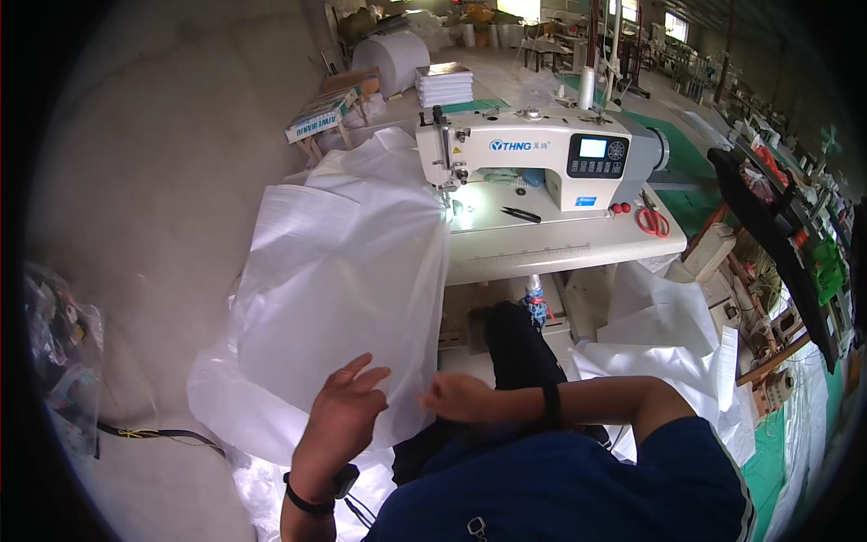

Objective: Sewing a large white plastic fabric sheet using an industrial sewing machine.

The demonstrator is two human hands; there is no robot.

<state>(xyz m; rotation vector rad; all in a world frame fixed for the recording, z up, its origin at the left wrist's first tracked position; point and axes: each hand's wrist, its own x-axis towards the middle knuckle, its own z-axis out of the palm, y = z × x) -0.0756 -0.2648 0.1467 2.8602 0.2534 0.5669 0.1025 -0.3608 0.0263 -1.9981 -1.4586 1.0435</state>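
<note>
A large translucent white plastic sheet (330,271) hangs from the left side of a white sewing machine (542,135), its upper right part lying by the lit needle area (449,200). Over the sheet's lower part, my left hand (343,408) is open with its fingers apart, and no held thing shows in it. My right hand (459,397) is near the sheet's lower right edge. Its fingers are curled together and slightly blurred; what they hold, if anything, cannot be made out. Both wrists wear dark bands.
Black thread snips (521,215) and red-handled scissors (652,221) lie on the machine table (542,257). More white sheeting (668,316) is heaped at the right. A clear bag of mixed items (68,361) stands at far left. A big white roll (393,63) stands behind.
</note>
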